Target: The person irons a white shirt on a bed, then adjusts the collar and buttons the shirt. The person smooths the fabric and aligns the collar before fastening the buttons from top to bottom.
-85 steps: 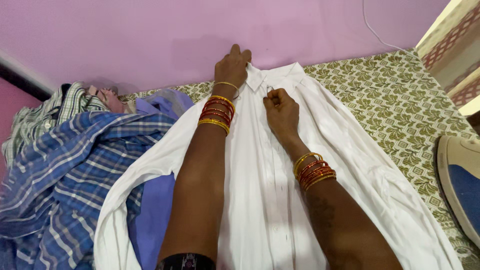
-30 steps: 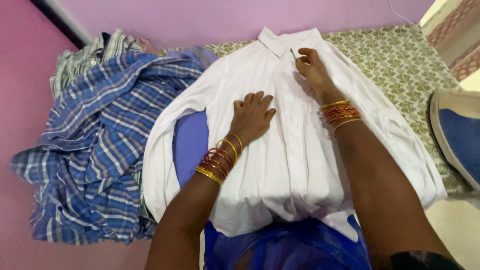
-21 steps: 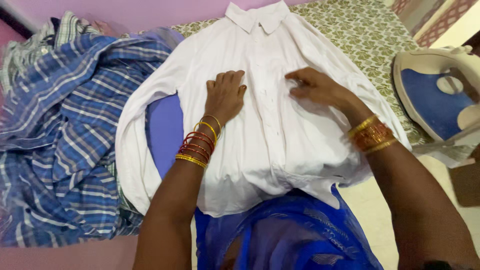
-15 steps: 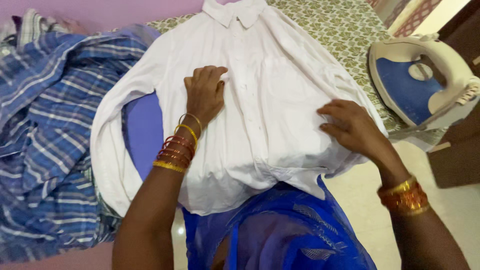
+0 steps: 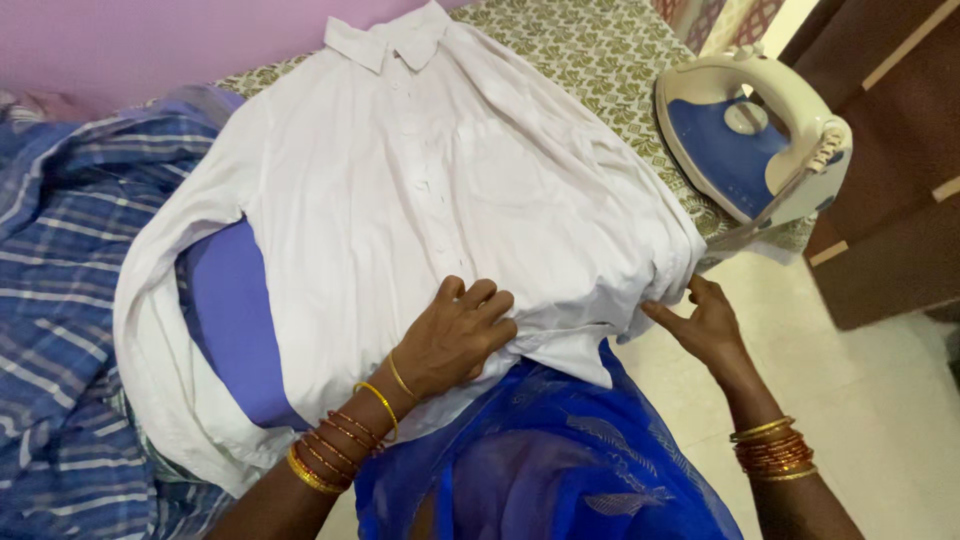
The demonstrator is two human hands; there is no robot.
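Note:
A white button-up shirt (image 5: 400, 190) lies face up, collar toward the far wall, on a green patterned cloth (image 5: 600, 60). My left hand (image 5: 455, 335) rests flat on the shirt's lower front near the hem, fingers slightly curled and holding nothing. My right hand (image 5: 705, 320) is at the shirt's lower right edge. Its fingertips touch the bunched sleeve fabric that hangs off the surface. Both wrists carry red and gold bangles.
A white and blue clothes iron (image 5: 750, 140) stands on its heel at the right edge of the cloth. A blue plaid shirt (image 5: 60, 260) is piled at the left, with a purple garment (image 5: 230, 320) under the white sleeve. Brown wooden furniture (image 5: 880, 200) stands to the right.
Both hands slid down the shirt from the collar and chest to the hem. My right hand moved off to the shirt's lower right edge. The view swung right, showing the iron.

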